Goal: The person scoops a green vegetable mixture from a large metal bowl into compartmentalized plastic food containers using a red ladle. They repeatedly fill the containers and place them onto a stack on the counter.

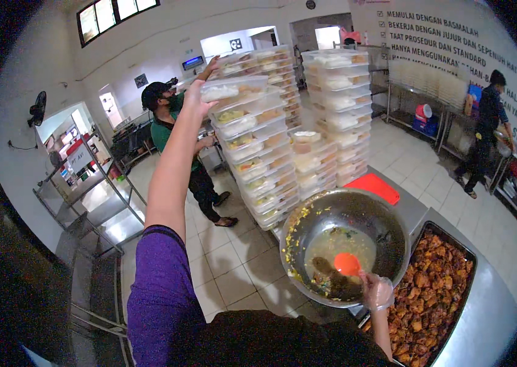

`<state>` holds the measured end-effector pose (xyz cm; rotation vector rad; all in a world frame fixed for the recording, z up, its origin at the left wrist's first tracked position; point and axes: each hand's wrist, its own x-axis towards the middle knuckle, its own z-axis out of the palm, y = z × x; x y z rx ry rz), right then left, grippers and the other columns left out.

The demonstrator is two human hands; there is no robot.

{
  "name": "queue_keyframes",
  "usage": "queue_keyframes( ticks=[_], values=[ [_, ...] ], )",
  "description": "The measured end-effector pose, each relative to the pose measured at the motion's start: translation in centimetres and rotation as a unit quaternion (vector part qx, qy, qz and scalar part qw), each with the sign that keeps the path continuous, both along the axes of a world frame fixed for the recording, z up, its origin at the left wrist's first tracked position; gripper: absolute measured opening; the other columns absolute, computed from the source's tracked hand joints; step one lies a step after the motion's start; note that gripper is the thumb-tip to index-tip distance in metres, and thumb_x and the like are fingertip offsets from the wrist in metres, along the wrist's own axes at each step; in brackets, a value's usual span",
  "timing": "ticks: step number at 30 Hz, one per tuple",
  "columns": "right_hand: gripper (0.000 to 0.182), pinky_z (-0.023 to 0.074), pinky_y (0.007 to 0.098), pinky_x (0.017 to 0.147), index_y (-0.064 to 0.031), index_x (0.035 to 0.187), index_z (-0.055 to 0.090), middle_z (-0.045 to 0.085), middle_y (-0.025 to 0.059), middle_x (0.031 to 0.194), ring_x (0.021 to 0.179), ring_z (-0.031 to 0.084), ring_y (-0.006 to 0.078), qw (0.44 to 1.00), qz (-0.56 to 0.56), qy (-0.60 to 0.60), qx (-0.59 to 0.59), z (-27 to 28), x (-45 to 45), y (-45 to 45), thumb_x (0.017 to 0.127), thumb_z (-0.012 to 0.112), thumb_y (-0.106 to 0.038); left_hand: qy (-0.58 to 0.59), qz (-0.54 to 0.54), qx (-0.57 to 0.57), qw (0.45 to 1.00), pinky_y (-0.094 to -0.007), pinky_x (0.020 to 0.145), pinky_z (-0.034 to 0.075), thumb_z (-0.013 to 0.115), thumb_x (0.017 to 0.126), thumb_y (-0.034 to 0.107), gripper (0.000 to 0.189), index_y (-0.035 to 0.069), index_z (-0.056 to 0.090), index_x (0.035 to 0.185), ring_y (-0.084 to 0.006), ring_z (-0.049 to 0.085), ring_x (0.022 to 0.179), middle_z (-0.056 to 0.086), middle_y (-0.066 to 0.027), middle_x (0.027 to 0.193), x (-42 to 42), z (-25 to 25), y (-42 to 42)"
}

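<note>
My left hand (202, 99) is raised at arm's length and grips the near end of a translucent plastic meal box (235, 89) with rice and a brown food in it. That box is at the top of a tall stack of lidded meal boxes (258, 156); I cannot tell whether it rests fully on it. In a clear plastic glove, my right hand (377, 291) holds an orange plastic spoon (347, 264) over a large metal bowl (396, 229). Cloudy liquid (355, 243) with yellow and green food bits lies in the bowl. Bits also cling to its wall.
A tray of browned meat pieces (433, 284) lies right of the bowl on a steel table (488, 312). A red plastic lid (373, 186) is behind the bowl. More box stacks (339, 105) rise behind. One person (166, 110) stands beyond my left arm; another (488, 119) is far right.
</note>
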<state>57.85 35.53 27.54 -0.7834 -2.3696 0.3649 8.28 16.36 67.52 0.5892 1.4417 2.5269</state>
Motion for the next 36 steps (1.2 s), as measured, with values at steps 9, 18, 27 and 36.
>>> queue_keyframes(
  ticks=[9, 18, 27, 36],
  values=[
    [0.011, 0.0436, 0.0419, 0.056, -0.0110, 0.077, 0.064, 0.060, 0.0105, 0.065, 0.060, 0.056, 0.0305, 0.999, -0.032, 0.018, 0.037, -0.5, 0.0, 0.1, 0.075, 0.060, -0.021, 0.174, 0.090, -0.355, 0.914, -0.0392, 0.096, 0.031, 0.039, 0.086, 0.038, 0.054, 0.002, 0.038, 0.126, -0.0274, 0.037, 0.119, 0.041, -0.0150, 0.129, -3.0, -2.8, 0.0],
    [0.016, 0.0414, 0.0370, 0.062, -0.0102, 0.088, 0.057, 0.059, 0.0069, 0.076, 0.071, 0.057, 0.0230, 0.975, -0.052, 0.107, 0.190, 1.6, 4.2, 4.7, 0.072, 0.052, -0.006, 0.169, 0.013, -0.205, 0.964, -0.0524, 0.094, 0.025, 0.046, 0.075, 0.063, 0.082, 0.011, 0.026, 0.134, -0.0301, 0.026, 0.125, 0.027, -0.0118, 0.137, -4.9, -7.7, 1.4],
    [0.028, 0.0439, 0.0401, 0.044, -0.0115, 0.079, 0.061, 0.058, 0.0086, 0.057, 0.050, 0.059, 0.0240, 0.978, -0.086, -0.169, 0.090, 2.4, 8.4, 5.1, 0.085, 0.046, -0.034, 0.225, 0.196, -0.066, 0.952, -0.0258, 0.079, 0.036, 0.044, 0.086, 0.037, 0.035, 0.008, 0.049, 0.105, -0.0134, 0.044, 0.086, 0.046, -0.0039, 0.094, 7.9, -22.7, -0.5],
    [0.026, 0.0447, 0.0432, 0.066, -0.0046, 0.077, 0.062, 0.059, 0.0182, 0.072, 0.072, 0.056, 0.0351, 0.990, -0.091, 0.074, -0.077, 1.4, 7.4, 6.5, 0.082, 0.053, -0.029, -0.244, -0.196, -0.230, 0.922, -0.0327, 0.086, 0.040, 0.033, 0.092, 0.041, 0.049, 0.004, 0.040, 0.123, -0.0227, 0.050, 0.101, 0.051, -0.0110, 0.115, 19.9, -45.8, -1.3]
  ],
)
